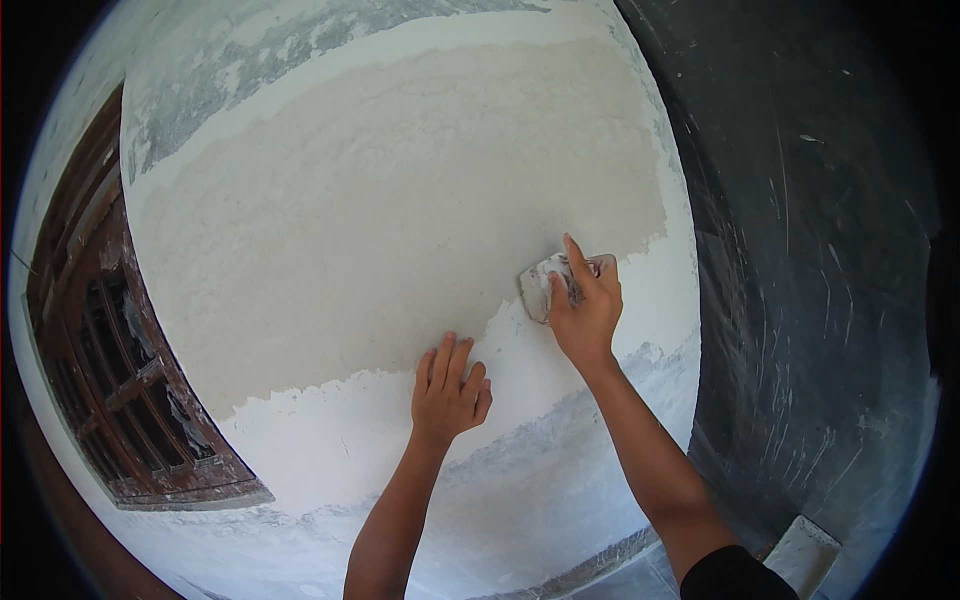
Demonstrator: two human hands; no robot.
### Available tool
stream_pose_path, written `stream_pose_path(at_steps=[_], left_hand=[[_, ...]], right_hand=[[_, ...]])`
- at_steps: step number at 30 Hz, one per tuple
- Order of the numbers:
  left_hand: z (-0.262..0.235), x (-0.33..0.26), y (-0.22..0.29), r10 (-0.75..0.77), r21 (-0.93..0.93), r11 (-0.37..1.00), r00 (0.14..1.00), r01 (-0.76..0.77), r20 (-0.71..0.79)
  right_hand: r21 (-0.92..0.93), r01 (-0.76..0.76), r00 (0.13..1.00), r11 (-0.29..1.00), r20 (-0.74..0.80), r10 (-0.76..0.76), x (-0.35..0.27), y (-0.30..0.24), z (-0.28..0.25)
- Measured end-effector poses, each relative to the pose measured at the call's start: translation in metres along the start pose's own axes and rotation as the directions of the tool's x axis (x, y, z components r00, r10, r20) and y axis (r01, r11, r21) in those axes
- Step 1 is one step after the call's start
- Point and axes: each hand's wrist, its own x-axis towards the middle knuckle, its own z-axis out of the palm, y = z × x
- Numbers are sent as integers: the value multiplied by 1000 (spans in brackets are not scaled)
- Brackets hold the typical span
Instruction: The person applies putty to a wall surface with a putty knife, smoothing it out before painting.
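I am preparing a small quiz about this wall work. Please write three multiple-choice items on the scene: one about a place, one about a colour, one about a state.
1. Where is the wooden window frame?
A. left of the hands
B. right of the hands
C. between the hands

2. What colour is the wall band under the left hand?
A. red
B. white
C. green

3. How is the right hand placed?
A. hanging free
B. flat and empty on the wall
C. pressing a small scraper blade to the wall

Key: 1 A, the frame curves along the left edge. 2 B, the band below the beige patch is white. 3 C, the fingers lie over the blade on the wall.
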Motion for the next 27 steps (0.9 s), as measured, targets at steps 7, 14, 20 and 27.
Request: stream_pose_path(at_steps=[7, 14, 20, 27], left_hand=[[-2, 3, 1, -30, 30, 999, 1000, 30, -9], [-7, 0, 0, 52, -15, 999, 998, -52, 21], [3, -2, -2, 59, 3, 998, 998, -59, 30], [9, 9, 18, -55, -49, 997, 996, 52, -75]], right_hand=[[-89, -299, 926, 950, -268, 267, 24, 13, -3], [-2, -72, 990, 997, 118, 72, 6, -24, 15], [-169, -262, 964, 950, -81, 252, 29, 36, -41], [-275, -279, 912, 920, 225, 343, 13, 29, -98]])
